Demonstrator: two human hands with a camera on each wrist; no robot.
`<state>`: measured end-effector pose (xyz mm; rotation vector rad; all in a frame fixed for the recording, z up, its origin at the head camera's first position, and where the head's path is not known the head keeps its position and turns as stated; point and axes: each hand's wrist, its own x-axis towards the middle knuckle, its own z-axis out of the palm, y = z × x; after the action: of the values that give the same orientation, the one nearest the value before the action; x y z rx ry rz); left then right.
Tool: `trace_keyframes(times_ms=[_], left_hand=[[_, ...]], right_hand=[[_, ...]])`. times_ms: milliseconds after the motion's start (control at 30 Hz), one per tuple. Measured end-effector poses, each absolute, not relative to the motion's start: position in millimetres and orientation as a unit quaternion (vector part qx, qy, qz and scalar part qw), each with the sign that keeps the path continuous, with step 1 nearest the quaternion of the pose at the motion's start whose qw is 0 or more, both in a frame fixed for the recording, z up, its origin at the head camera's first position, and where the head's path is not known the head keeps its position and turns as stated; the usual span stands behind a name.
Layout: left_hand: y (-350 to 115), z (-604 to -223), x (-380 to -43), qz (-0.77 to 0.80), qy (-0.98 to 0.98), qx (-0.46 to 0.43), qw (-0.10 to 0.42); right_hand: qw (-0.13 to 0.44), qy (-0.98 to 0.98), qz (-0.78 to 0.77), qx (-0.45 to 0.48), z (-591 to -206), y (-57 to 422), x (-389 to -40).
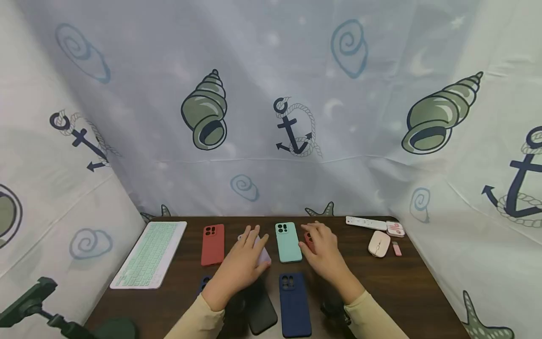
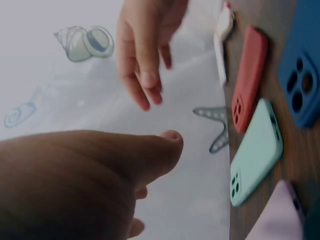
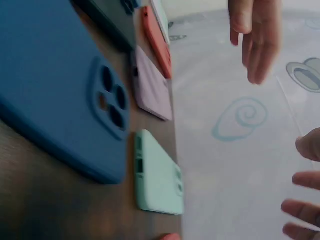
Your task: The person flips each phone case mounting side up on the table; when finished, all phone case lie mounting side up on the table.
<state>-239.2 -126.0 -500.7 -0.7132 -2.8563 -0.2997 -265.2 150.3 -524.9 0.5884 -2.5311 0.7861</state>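
My left hand (image 1: 239,263) hovers with fingers spread over a lilac phone case (image 1: 264,256), hiding much of it. Nothing is in its grasp. My right hand (image 1: 323,252) is likewise raised, fingers loosely extended and holding nothing, above a red phone case (image 1: 309,241) that it partly covers. Between the hands lies a mint phone case (image 1: 289,242), and nearer me a navy one (image 1: 295,306). Beside the navy case is a black phone case (image 1: 261,308). Another red case (image 1: 213,245) lies left of the left hand; a blue case (image 1: 204,282) peeks out beside the left wrist.
A white keyboard with mint keys (image 1: 148,254) lies at the table's left. At the back right are a white remote-like bar (image 1: 366,222), a pink-and-white item (image 1: 395,229), a pale mouse (image 1: 378,244) and a small pink stick (image 1: 396,249). A dark green stand (image 1: 40,301) juts in at front left.
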Motion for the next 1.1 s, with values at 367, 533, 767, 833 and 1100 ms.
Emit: trace_keyframes(times_ms=[367,533,767,833,1100], left_hand=[[-101.7,-497.9,-219.2,-0.126,-0.946,-0.298,-0.006],[-85.9,-500.9,-211.6,-0.155,-0.938,-0.309,-0.029],[-70.2,-514.5,-202.3,-0.163,-0.929,-0.329,-0.051],[-67.7,-517.0,-200.3,-0.165,-0.927,-0.330,-0.063],[-60.0,-532.8,-199.4,-0.146,-0.929,-0.332,-0.080]], right_hand=[[0.110,-0.882,0.400,0.222,-555.1,154.2,-231.9],[0.046,-0.869,0.463,0.169,-565.2,154.8,-226.4],[-0.056,-0.841,0.527,0.109,-584.8,160.4,-221.7],[-0.066,-0.835,0.537,0.102,-589.9,163.1,-221.6],[-0.098,-0.820,0.560,0.062,-605.5,169.6,-225.1]])
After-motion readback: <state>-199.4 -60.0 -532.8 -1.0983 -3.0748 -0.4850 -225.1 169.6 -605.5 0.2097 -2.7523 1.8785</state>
